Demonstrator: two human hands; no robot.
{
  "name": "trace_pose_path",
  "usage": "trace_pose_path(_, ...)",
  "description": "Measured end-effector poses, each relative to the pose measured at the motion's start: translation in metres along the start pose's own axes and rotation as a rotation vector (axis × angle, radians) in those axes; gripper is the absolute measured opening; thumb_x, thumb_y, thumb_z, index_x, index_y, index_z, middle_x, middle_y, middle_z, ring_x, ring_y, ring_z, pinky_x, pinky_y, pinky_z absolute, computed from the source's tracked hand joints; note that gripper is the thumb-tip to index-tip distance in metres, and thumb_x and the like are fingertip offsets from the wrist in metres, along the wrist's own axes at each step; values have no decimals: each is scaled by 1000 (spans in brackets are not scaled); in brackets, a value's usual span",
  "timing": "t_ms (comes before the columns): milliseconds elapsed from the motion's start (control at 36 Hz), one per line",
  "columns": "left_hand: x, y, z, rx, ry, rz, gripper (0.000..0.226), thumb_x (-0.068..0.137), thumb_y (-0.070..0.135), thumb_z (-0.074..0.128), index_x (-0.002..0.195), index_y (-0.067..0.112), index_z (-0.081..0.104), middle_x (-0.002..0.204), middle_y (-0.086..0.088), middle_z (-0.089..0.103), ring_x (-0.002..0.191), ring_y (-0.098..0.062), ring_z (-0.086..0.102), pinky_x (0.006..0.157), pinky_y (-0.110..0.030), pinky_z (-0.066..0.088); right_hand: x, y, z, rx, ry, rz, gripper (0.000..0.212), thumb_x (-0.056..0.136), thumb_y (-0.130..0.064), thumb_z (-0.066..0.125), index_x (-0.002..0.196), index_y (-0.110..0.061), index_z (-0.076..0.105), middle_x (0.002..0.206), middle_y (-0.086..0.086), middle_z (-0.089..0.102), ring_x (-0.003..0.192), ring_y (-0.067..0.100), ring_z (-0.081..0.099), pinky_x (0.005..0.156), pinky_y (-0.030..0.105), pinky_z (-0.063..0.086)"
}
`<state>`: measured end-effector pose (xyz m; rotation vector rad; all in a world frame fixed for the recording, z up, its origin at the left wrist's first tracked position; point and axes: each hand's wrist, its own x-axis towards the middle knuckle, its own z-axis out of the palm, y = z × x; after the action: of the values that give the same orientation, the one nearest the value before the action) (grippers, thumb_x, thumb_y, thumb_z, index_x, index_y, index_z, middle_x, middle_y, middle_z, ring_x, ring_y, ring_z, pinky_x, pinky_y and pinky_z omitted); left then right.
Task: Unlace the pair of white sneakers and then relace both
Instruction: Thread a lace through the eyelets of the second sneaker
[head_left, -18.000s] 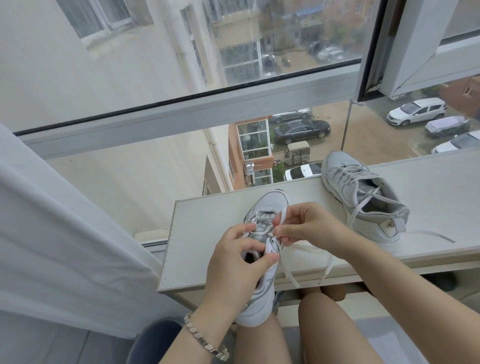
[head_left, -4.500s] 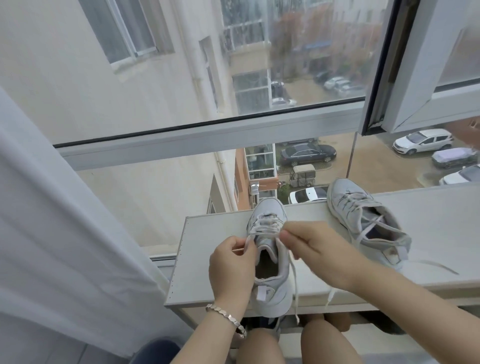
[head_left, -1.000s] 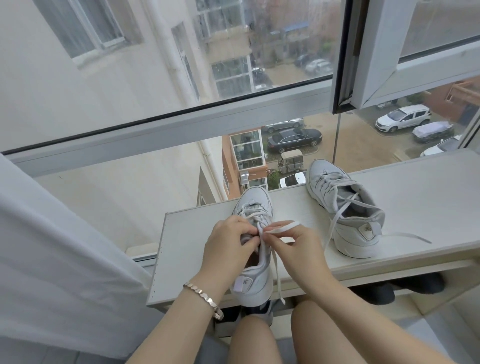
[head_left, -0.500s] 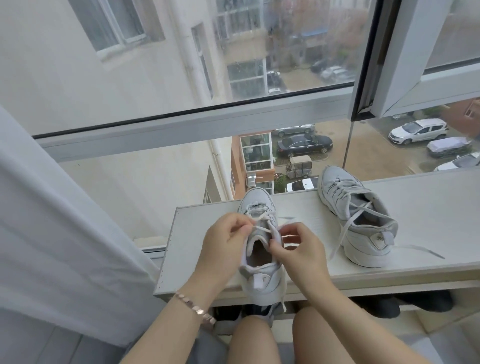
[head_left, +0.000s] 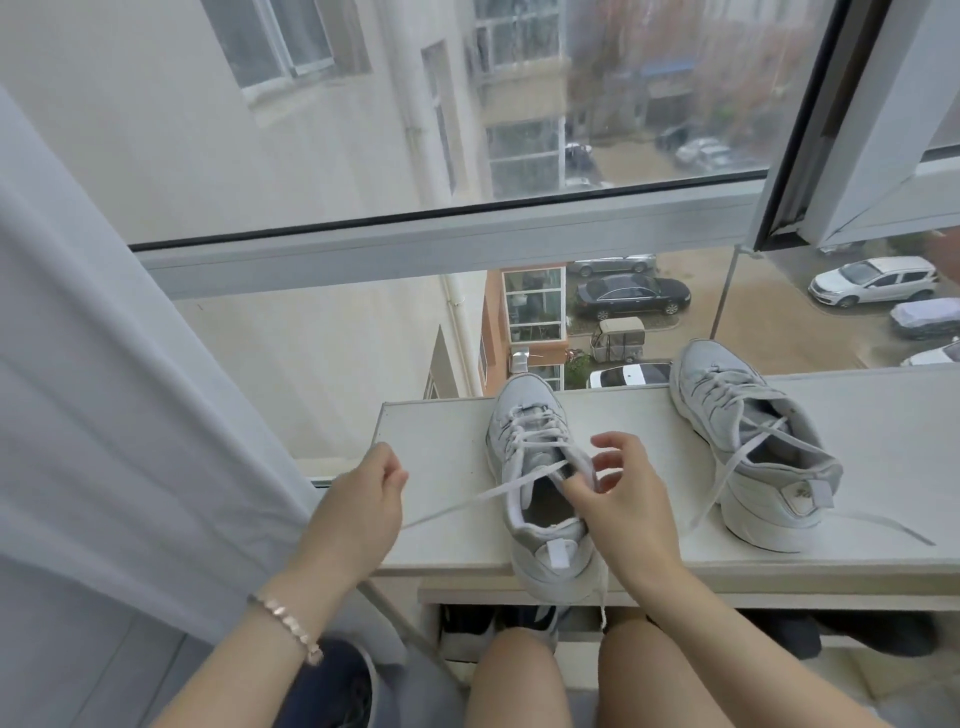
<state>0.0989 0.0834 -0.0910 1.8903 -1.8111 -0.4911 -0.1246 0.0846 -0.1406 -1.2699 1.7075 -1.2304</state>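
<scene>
Lace (head_left: 467, 500) limp, flat, light; our left grip (head_left: 358, 504) pinches it taut, right grip (head_left: 626, 501) pinches sneaker (head_left: 530, 415) collar. We'd take lace near eyelet.

The lace's (head_left: 467, 501) end is hidden by the left hand (head_left: 358, 509). Dark shoes (head_left: 467, 621) under the surface (head_left: 441, 545) are mostly hidden; it runs off at 3 o'clock.
</scene>
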Motion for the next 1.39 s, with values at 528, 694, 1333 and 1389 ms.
trace_pose_path(528, 4, 70, 57, -213, 88, 122, 13, 85, 21, 61, 97, 25, 64, 92, 10, 44, 89, -10, 49, 73, -14, 39, 7, -26, -50, -178, -406, 29, 33, 92, -32, 52, 69, -10, 57, 60, -2, 47, 49, 6, 37, 48, 15, 28)
trace_pose_path(694, 0, 102, 28, -656, -291, -145, 50, 94, 45, 41, 56, 27, 66, 56, 16, 62, 59, 2, 52, 63, -17, 39, -8, -73, -54, -60, -440, -283, 28, 95, -26, 42, 76, -14, 58, 52, -10, 56, 53, 3, 50, 57, 17, 41)
trace_pose_path(1333, 24, 50, 13, -1570, -348, -633, 34, 100, 25, 37, 90, 6, 64, 61, 2, 56, 48, -6, 49, 52, -19, 45, 0, -56, -29, -205, -473, -242, 29, 93, -27, 49, 70, -19, 65, 45, -14, 48, 45, 4, 38, 48, 15, 35)
trace_pose_path(1389, 21, 52, 14, -1357, -374, -543, 49, 100, 35, 32, 84, 13, 72, 76, 1, 62, 70, -10, 53, 66, -25, 41, -1, -58, -17, -190, -450, -247, 27, 90, -30, 53, 67, -21, 65, 46, -15, 51, 45, 2, 43, 48, 12, 35)
